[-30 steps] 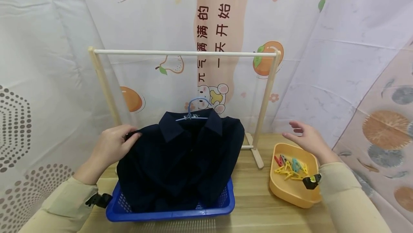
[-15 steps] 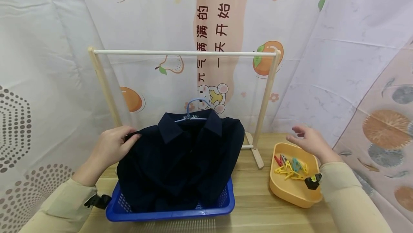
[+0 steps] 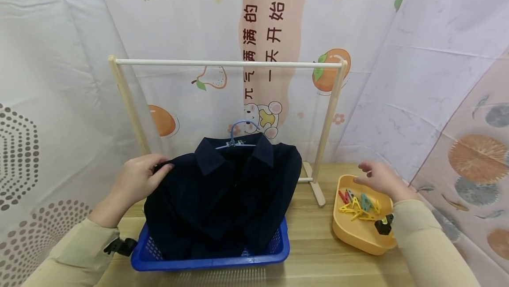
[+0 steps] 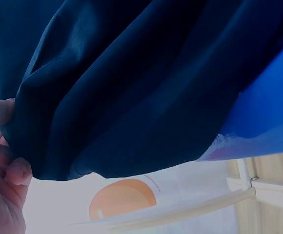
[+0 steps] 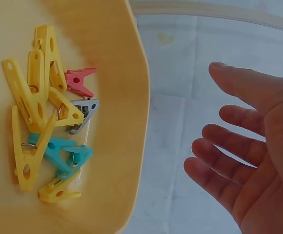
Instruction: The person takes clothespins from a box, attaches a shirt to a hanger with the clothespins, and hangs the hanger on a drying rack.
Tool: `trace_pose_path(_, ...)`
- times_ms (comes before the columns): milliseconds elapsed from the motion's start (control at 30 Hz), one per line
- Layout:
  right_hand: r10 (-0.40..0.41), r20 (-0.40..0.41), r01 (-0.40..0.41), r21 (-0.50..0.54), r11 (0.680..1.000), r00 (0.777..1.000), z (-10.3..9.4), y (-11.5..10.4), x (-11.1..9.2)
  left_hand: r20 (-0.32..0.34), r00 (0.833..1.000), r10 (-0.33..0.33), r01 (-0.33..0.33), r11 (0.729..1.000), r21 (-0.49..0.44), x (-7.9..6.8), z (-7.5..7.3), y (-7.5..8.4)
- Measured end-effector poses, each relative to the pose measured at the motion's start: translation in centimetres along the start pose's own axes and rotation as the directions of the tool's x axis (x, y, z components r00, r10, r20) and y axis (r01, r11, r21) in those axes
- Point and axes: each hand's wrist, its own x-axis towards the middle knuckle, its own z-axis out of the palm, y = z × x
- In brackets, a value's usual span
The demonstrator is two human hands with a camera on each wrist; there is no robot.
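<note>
A dark navy collared shirt [image 3: 222, 190] is on a blue wire hanger [image 3: 232, 133], its lower part bunched in a blue plastic basket [image 3: 210, 264]. My left hand [image 3: 137, 181] pinches the shirt at its left shoulder between thumb and fingers; the left wrist view shows the cloth [image 4: 107, 97] hanging in folds from that grip. Over the back edge of a yellow tray [image 3: 358, 243] hovers my right hand [image 3: 379, 177], holding nothing, its fingers loosely bent. Inside the tray lie several clothespins [image 5: 34, 107], mostly yellow, with a red one [image 5: 79, 81], a grey one [image 5: 83, 114] and teal [image 5: 63, 153].
Behind the basket stands a small rack with wooden posts [image 3: 329, 119] and a white top rail [image 3: 226, 63]. Its right foot [image 3: 317, 193] rests on the wood-grain table [image 3: 308, 238]. Printed curtains [image 3: 191, 17] hang at the back and both sides.
My right hand has shifted slightly to the right and lower, coming over the tray's back edge. The left hand keeps its pinch on the shirt, which stays in place.
</note>
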Motion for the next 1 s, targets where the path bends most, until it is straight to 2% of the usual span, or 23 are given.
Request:
trace_pose_path(300,0.020,0.072,-0.020,0.001,1.000,0.997,1.1,0.6,0.1,0.005,1.000,-0.002,0.002,1.000,-0.005,0.0,0.0,0.0)
trace_pose_path(567,0.048,0.087,-0.050,0.019,0.999,0.995,1.9,0.8,-0.1,-0.004,1.000,0.019,-0.019,1.000,-0.008,-0.1,-0.1,0.0)
trace_pose_path(1000,0.130,0.112,-0.126,-0.036,0.991,0.985,2.9,1.1,0.1,-0.007,0.999,0.033,-0.033,0.999,-0.006,-0.2,0.1,-0.1)
